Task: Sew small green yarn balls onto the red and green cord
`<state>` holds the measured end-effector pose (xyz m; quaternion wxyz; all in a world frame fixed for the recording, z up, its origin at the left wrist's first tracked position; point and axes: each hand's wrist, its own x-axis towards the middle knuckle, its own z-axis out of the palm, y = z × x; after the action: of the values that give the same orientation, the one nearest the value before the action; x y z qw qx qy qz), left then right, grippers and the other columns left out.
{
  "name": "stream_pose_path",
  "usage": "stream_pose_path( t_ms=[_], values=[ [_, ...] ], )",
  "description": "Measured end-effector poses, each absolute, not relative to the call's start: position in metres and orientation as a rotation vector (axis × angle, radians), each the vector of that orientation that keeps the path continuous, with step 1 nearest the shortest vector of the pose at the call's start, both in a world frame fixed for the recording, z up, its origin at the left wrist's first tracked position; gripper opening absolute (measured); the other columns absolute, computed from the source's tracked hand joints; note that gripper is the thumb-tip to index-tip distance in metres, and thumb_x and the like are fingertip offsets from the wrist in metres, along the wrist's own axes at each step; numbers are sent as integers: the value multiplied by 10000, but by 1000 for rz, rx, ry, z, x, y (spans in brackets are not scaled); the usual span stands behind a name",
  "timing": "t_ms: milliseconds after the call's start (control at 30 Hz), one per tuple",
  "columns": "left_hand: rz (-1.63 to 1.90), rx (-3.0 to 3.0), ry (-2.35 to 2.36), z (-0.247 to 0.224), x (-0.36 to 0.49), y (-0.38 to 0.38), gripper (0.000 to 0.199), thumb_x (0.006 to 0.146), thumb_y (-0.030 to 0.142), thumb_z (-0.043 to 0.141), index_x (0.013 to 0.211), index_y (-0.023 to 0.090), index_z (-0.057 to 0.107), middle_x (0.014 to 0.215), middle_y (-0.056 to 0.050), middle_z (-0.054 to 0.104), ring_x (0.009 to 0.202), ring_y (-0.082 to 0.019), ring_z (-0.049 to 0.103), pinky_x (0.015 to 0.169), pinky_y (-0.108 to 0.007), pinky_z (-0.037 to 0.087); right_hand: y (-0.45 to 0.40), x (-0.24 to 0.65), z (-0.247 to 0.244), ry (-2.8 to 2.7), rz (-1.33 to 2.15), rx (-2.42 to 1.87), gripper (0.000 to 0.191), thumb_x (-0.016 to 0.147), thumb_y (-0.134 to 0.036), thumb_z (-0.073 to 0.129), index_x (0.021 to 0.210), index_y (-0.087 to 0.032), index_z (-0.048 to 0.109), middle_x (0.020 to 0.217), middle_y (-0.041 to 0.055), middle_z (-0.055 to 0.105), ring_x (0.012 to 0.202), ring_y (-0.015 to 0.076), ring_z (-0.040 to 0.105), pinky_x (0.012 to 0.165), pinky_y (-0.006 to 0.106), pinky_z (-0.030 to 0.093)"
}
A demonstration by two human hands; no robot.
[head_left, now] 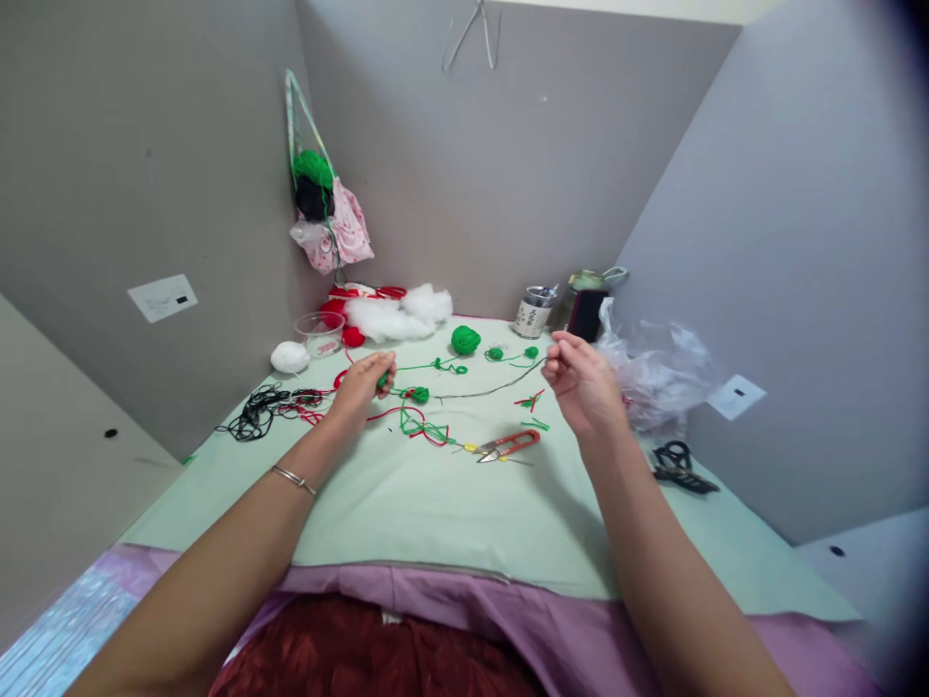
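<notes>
My left hand (369, 380) is closed on a small green yarn piece (383, 379), over the left middle of the table. A dark thread (486, 394) runs from near a small green and red ball (419, 394) up to my right hand (579, 378), whose fingers pinch its end. Below the thread lie tangled red and green strands (425, 426) and orange-handled snips (512, 445). Short red and green scraps (532, 400) lie between the snips and my right hand. Behind the thread sits a larger green yarn ball (465, 340).
Black yarn (257, 411), a white ball (289, 357) and a clear tub (320, 334) are at left. White stuffing (399, 315) lies at the back. A can (535, 313), phone (586, 316), plastic bag (660, 373) and black clip (682, 469) are right. Grey partitions (471, 165) enclose the table.
</notes>
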<state>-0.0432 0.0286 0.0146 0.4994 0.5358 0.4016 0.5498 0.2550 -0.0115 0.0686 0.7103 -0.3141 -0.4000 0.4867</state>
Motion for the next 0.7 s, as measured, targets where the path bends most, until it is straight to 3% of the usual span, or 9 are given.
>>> stream_pose_path(
  t_ms=[167, 267, 433, 700],
  values=[
    [1036, 1476, 863, 18, -16, 4, 327, 779, 428, 686, 991, 179, 679, 607, 45, 457, 527, -72, 393, 511, -209, 298, -24, 222, 64, -1128, 1236, -815, 247, 727, -338, 775, 858, -177, 641, 758, 16, 682, 506, 66, 509, 404, 180, 309],
    [969, 1508, 851, 19, -7, -5, 357, 751, 444, 716, 988, 178, 696, 599, 48, 447, 524, -70, 370, 517, -220, 286, -30, 206, 59, -1246, 1268, -864, 250, 746, -375, 757, 834, -169, 645, 753, 17, 665, 483, 57, 454, 409, 200, 245],
    [922, 1546, 850, 17, -1, -11, 404, 751, 485, 707, 1016, 182, 682, 545, 62, 400, 513, -80, 348, 513, -224, 277, -32, 189, 50, -1354, 1245, -938, 242, 751, -373, 741, 825, -150, 686, 533, -46, 485, 480, 60, 368, 448, 218, 214],
    [905, 1494, 852, 16, 2, -11, 334, 753, 475, 696, 896, 178, 645, 532, 61, 411, 492, -76, 343, 487, -218, 256, -33, 179, 46, -1401, 1231, -983, 269, 726, -419, 742, 791, -164, 689, 538, -41, 469, 501, 72, 342, 473, 232, 216]
  ],
)
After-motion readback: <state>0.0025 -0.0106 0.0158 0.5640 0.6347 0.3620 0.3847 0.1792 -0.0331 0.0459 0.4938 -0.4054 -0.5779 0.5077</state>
